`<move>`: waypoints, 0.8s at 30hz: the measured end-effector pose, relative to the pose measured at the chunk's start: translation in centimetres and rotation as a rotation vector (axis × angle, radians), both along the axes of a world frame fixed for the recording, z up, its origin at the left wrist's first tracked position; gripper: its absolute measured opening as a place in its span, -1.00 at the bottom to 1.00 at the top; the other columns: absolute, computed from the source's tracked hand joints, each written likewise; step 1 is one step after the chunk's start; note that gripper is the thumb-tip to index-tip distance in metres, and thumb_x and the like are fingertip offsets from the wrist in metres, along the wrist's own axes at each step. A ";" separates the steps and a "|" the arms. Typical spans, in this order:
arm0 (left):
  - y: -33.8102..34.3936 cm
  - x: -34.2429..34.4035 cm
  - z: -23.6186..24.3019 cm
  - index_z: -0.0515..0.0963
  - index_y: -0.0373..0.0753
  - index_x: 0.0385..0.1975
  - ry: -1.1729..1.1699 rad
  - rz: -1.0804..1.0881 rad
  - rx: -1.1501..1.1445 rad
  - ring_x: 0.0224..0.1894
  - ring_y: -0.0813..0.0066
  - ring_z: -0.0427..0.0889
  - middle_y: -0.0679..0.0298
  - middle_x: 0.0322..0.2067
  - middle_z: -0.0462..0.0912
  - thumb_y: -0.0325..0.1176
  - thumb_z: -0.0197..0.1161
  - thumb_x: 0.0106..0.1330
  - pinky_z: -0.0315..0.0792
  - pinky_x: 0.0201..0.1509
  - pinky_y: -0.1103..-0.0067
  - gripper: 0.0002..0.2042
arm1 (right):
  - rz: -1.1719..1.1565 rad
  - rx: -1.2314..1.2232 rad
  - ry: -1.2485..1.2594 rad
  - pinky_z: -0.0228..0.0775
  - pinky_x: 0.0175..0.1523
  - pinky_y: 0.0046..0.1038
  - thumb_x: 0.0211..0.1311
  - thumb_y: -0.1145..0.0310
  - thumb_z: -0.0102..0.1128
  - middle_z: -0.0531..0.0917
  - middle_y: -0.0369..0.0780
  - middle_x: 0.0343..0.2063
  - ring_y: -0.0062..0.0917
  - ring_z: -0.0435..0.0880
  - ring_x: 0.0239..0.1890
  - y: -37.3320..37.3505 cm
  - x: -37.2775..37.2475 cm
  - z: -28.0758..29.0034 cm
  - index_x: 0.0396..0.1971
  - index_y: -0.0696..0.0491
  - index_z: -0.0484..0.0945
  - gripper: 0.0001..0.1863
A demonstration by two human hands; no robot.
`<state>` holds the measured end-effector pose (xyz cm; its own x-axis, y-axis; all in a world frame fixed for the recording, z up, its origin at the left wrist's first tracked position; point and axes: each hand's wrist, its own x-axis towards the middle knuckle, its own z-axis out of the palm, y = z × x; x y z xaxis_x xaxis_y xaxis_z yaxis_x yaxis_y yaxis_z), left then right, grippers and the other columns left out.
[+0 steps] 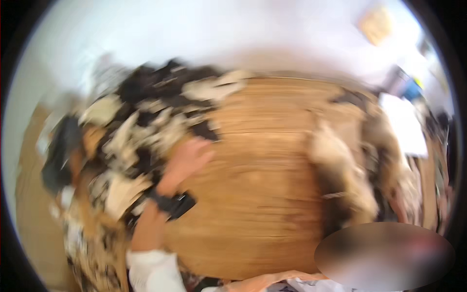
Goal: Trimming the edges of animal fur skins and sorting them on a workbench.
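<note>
My left hand (192, 156) reaches over the wooden table at the right edge of a heap of dark and cream scraps (146, 131), which look like fur or hide. Motion smears its fingers, so whether they hold anything does not show. A black watch-like device (180, 205) is strapped round that wrist. Along the bottom edge lies a bare forearm, apparently my right one (277, 281); its hand is out of sight. On the table's right side rest long furry pieces, one tan and dark (340, 160), another brownish (389, 146) beside it.
The wooden tabletop (258, 185) spans the middle, against a pale wall (233, 34). A white sheet-like thing (404, 124) lies at the far right, near a blue item (413, 89). More scraps hang or lie at the lower left. A blurred oval covers the lower right.
</note>
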<state>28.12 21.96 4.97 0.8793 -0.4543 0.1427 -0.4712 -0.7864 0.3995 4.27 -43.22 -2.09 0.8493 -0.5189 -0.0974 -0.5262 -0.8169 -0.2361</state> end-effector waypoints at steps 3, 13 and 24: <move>-8.3 -0.2 -0.8 0.52 -0.30 -0.22 0.487 0.052 -0.211 -0.34 0.48 0.55 0.21 -0.39 0.60 -0.21 0.17 0.12 0.40 -0.27 0.58 -0.68 | 0.154 -0.061 0.044 0.23 -0.02 -0.24 -0.19 0.36 0.17 0.46 0.02 -0.23 -0.12 0.39 -0.14 2.6 1.5 3.4 -0.22 0.14 0.46 -0.59; -30.4 -3.0 -4.0 0.39 -0.21 -0.09 1.278 0.002 -0.699 -0.13 0.22 0.47 0.19 -0.12 0.46 -0.25 0.10 0.17 0.43 -0.19 0.25 -0.68 | 0.208 0.030 -0.437 0.25 -0.05 -0.20 -0.13 0.05 0.22 0.45 -0.03 -0.22 -0.15 0.39 -0.12 3.1 -4.1 3.7 -0.18 0.17 0.38 -0.42; -31.2 1.7 -1.7 0.34 -0.20 -0.01 0.852 -0.176 -0.314 -0.02 0.18 0.34 0.14 -0.03 0.37 -0.21 0.07 0.20 0.31 -0.06 0.24 -0.63 | 0.200 -0.247 0.092 0.15 -0.04 -0.02 -0.26 0.28 0.29 0.31 -0.15 0.01 -0.25 0.26 0.06 3.1 -6.1 5.3 0.26 -0.28 -0.16 0.03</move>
